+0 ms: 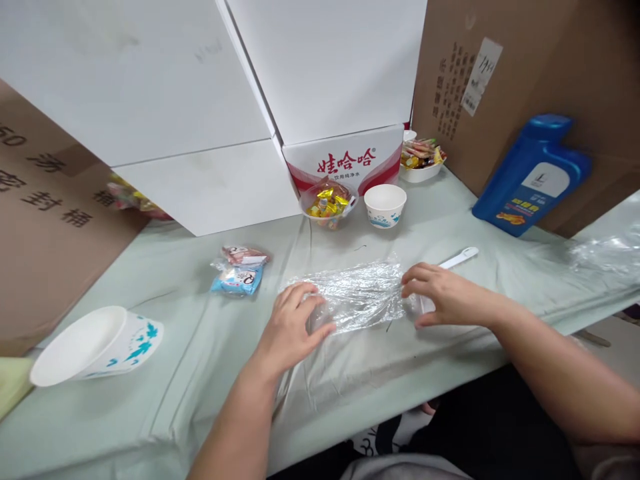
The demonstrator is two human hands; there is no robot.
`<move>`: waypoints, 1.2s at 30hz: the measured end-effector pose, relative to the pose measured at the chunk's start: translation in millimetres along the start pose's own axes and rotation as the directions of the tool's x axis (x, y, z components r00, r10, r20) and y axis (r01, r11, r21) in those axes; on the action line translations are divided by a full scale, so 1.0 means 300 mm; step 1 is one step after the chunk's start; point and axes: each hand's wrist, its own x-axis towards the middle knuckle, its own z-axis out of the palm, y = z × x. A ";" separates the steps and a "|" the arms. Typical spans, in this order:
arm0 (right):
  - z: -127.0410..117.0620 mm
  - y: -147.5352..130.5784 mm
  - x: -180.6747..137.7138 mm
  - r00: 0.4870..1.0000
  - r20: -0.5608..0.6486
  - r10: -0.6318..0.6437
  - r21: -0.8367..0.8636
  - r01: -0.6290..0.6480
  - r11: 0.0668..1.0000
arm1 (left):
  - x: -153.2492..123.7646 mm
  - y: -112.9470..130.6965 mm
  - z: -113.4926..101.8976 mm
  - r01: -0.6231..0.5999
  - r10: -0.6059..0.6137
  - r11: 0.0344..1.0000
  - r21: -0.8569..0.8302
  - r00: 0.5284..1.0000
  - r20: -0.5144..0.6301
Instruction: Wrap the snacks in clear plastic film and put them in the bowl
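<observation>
A crinkled sheet of clear plastic wrap [360,297] lies on the cloth-covered table in front of me. My left hand [295,323] is at its left end, fingers curved and the thumb apart from them. At the right end is my right hand [445,297], also open, with curved fingertips at the edge of the wrap. Under and behind the right hand lies a white plastic utensil [461,257]; its handle shows, and the hand partly hides its wider end. Left of the wrap are two small packaged snacks, one blue [237,280] and one reddish-brown [245,255].
A tipped paper tub [135,343] lies at left. Behind the wrap stand a clear bowl of wrapped candies [327,203], a paper cup [385,207] and a white tray of snacks [423,172]. A blue bottle [533,177] leans by a brown carton [500,80]. White boxes [340,67] line the back.
</observation>
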 end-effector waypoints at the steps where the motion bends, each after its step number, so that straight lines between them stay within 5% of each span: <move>1: 0.004 -0.009 0.000 0.998 0.041 -0.043 0.028 0.042 0.999 | -0.005 0.010 -0.012 -0.026 0.028 0.999 -0.045 0.997 0.065; 5: 0.022 -0.015 0.008 0.995 0.098 -0.007 -0.006 0.008 1.000 | -0.027 0.003 -0.047 0.034 -0.008 0.995 -0.091 0.963 0.269; 12: -0.013 -0.005 -0.009 0.996 -0.039 -0.078 0.174 0.084 0.981 | -0.043 -0.046 -0.084 0.064 -0.009 0.975 -0.211 0.967 0.254; 17: -0.016 0.011 -0.011 0.981 0.105 0.162 0.355 -0.189 0.916 | -0.044 -0.044 -0.097 0.302 -0.242 0.908 -0.292 0.944 0.225; 22: 0.016 0.023 0.019 0.911 0.073 0.407 0.342 -0.406 0.847 | -0.022 -0.072 -0.043 0.456 -0.449 0.845 -0.279 0.889 0.091; 30: 0.077 0.005 0.063 0.840 -0.046 0.540 0.092 -0.535 0.840 | 0.027 -0.039 0.025 0.537 -0.533 0.840 0.074 0.843 -0.067; 36: 0.096 -0.022 0.077 0.792 -0.099 0.602 -0.212 -0.608 0.765 | 0.031 -0.060 0.040 0.586 -0.575 0.790 0.179 0.810 -0.114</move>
